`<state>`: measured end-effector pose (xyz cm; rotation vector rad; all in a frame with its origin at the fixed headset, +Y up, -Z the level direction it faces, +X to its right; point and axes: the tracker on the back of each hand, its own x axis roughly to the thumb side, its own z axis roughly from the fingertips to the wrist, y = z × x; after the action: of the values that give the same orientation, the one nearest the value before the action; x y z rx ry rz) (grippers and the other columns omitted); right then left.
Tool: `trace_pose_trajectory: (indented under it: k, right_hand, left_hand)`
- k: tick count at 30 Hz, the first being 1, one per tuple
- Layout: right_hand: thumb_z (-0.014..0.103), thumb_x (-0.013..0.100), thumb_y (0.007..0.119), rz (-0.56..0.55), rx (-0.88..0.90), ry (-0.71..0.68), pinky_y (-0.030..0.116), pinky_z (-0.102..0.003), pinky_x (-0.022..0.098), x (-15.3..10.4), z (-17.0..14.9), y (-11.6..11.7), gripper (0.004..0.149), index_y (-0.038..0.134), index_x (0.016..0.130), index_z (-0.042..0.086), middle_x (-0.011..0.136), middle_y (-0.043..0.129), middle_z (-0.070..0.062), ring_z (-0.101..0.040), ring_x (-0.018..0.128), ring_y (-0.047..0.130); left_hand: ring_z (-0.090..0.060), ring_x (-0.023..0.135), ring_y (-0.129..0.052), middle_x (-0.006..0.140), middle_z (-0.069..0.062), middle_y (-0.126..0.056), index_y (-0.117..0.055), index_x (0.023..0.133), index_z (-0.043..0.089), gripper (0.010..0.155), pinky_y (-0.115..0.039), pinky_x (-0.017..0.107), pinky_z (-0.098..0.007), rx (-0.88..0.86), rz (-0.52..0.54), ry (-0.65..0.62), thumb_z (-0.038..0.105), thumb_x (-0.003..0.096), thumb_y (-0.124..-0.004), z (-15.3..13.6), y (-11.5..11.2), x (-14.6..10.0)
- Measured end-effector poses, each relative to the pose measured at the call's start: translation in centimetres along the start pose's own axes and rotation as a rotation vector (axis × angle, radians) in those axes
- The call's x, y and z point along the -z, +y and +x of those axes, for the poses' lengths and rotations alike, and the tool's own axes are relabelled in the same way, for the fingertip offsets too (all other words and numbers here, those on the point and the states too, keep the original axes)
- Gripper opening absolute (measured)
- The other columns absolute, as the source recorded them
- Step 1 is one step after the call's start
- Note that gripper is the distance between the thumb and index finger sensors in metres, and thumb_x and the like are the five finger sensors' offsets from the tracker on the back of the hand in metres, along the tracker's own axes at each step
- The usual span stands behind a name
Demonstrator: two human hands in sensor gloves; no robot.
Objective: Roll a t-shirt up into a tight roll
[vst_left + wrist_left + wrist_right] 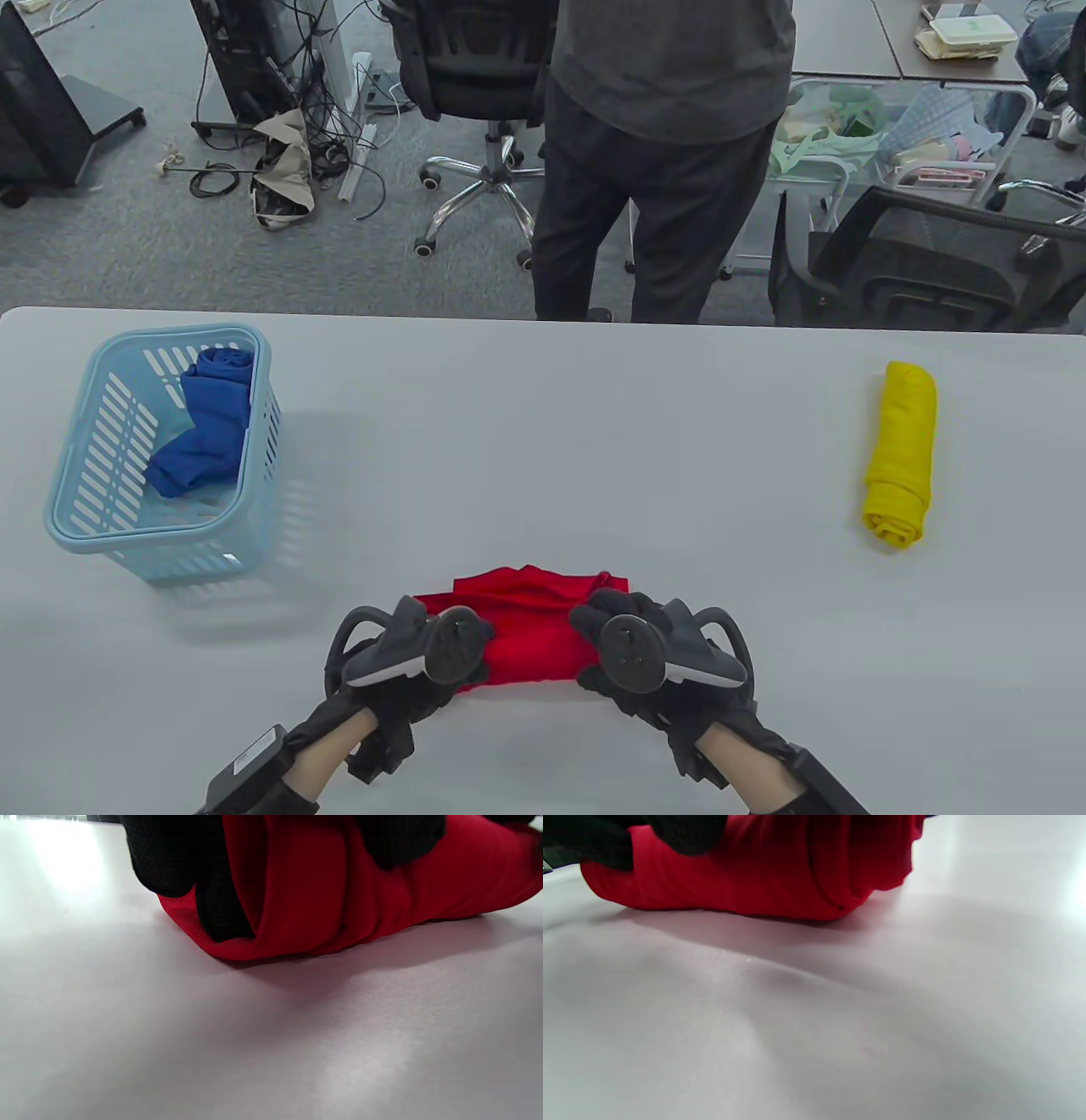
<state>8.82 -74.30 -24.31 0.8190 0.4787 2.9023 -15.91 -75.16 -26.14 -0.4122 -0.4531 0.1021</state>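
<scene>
A red t-shirt (530, 624) lies rolled up at the near middle of the grey table (551, 441); a little loose cloth shows past the roll on its far side. My left hand (441, 649) grips the roll's left end, and my right hand (611, 637) grips its right end. The left wrist view shows the roll (339, 899) with my gloved fingers (169, 857) wrapped over its rolled end. The right wrist view shows the roll's other end (780, 870) with layered folds, with my fingers (683, 832) on top.
A light blue basket (93, 518) at the left holds a rolled blue shirt (208, 424). A rolled yellow shirt (901, 450) lies at the right. A person (670, 153) stands behind the table's far edge, among office chairs.
</scene>
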Motion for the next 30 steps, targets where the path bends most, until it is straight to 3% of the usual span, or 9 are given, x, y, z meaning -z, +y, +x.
trace_pose_trajectory:
  k: [4, 8, 12, 16, 18, 21, 23, 26, 30]
  right_hand:
    - [0.049, 0.056, 0.072, 0.016, -0.142, 0.028, 0.049, -0.057, 0.073, 0.5, 0.7, 0.9, 0.077, 0.03, 0.115, 0.022, 0.118, 0.036, -0.011, -0.038, 0.109, 0.05]
    - [0.045, 0.059, 0.066, 0.024, -0.091, 0.018, 0.059, -0.052, 0.069, 0.7, 0.7, 0.4, 0.066, 0.04, 0.114, 0.018, 0.112, 0.053, -0.012, -0.036, 0.098, 0.066]
    - [0.043, 0.059, 0.061, 0.044, 0.023, -0.005, 0.065, -0.049, 0.063, 0.5, 0.0, 0.0, 0.063, 0.044, 0.113, 0.015, 0.105, 0.065, -0.013, -0.035, 0.085, 0.078]
    - [0.046, 0.06, 0.054, 0.071, 0.155, -0.031, 0.072, -0.045, 0.056, 0.6, -0.8, 0.0, 0.063, 0.042, 0.114, 0.014, 0.099, 0.074, -0.011, -0.031, 0.073, 0.087]
    - [0.048, 0.061, 0.053, 0.061, 0.141, -0.017, 0.07, -0.046, 0.057, 0.6, -0.9, 0.0, 0.063, 0.042, 0.114, 0.015, 0.099, 0.072, -0.01, -0.031, 0.075, 0.085]
    - [0.045, 0.062, 0.054, 0.006, 0.081, 0.033, 0.057, -0.054, 0.069, 0.2, -0.9, -0.1, 0.063, 0.031, 0.115, 0.019, 0.113, 0.049, -0.012, -0.037, 0.099, 0.065]
    - [0.043, 0.063, 0.052, -0.043, 0.01, 0.057, 0.05, -0.057, 0.073, -0.1, -0.8, -0.5, 0.059, 0.032, 0.114, 0.023, 0.117, 0.037, -0.013, -0.039, 0.106, 0.053]
    - [0.044, 0.063, 0.052, -0.045, -0.019, 0.027, 0.048, -0.058, 0.074, -0.2, -0.4, -0.5, 0.058, 0.034, 0.114, 0.024, 0.119, 0.036, -0.011, -0.04, 0.109, 0.05]
    - [0.054, 0.057, 0.065, 0.047, -0.041, 0.039, 0.046, -0.062, 0.074, 0.4, -0.3, 0.9, 0.078, 0.028, 0.117, 0.022, 0.122, 0.027, -0.014, -0.045, 0.112, 0.041]
  left_hand:
    - [-0.019, 0.067, -0.099, 0.081, 0.002, -0.096, -0.055, 0.108, 0.034, 0.061, -0.075, 0.068, -0.046, -0.052, 0.028, 0.024, 0.054, 0.0499, -0.056, -0.8, 0.0, -0.1]
    - [-0.025, 0.091, -0.083, 0.107, -0.003, -0.073, -0.039, 0.111, 0.043, 0.072, -0.067, 0.074, -0.049, 0.244, 0.071, 0.025, 0.065, 0.0441, -0.054, 0.7, -0.7, -0.7]
    - [-0.031, 0.103, -0.064, 0.117, -0.008, -0.05, -0.039, 0.112, 0.034, 0.082, -0.058, 0.079, -0.053, 0.341, 0.094, 0.008, 0.067, 0.0403, -0.063, 1.8, -0.9, -0.9]
    - [-0.016, 0.09, -0.087, 0.102, 0.007, -0.078, -0.056, 0.106, 0.035, 0.069, -0.068, 0.076, -0.048, 0.466, 0.168, 0.005, 0.06, 0.0423, -0.067, 2.3, -1.0, -0.8]
    - [-0.015, 0.081, -0.094, 0.094, 0.008, -0.086, -0.064, 0.102, 0.035, 0.063, -0.072, 0.074, -0.046, 0.392, 0.159, -0.015, 0.057, 0.0434, -0.067, 2.2, -0.7, -0.8]
    - [-0.016, 0.071, -0.099, 0.085, 0.006, -0.094, -0.071, 0.1, 0.03, 0.06, -0.077, 0.07, -0.046, 0.11, 0.02, -0.059, 0.055, 0.0449, -0.067, 0.8, -0.3, -0.4]
    - [-0.018, 0.065, -0.099, 0.081, 0.003, -0.095, -0.071, 0.1, 0.027, 0.06, -0.076, 0.068, -0.046, -0.093, -0.078, -0.065, 0.054, 0.0465, -0.066, -0.3, -0.5, 0.0]
    - [-0.015, 0.059, -0.102, 0.077, 0.004, -0.099, -0.072, 0.099, 0.027, 0.06, -0.08, 0.064, -0.044, -0.103, -0.047, -0.032, 0.055, 0.0476, -0.06, -1.1, -0.2, 0.2]
    - [-0.016, 0.059, -0.103, 0.076, 0.004, -0.1, -0.07, 0.1, 0.028, 0.06, -0.08, 0.064, -0.043, -0.073, 0.032, 0.015, 0.055, 0.0495, -0.051, -1.2, 0.0, 0.0]
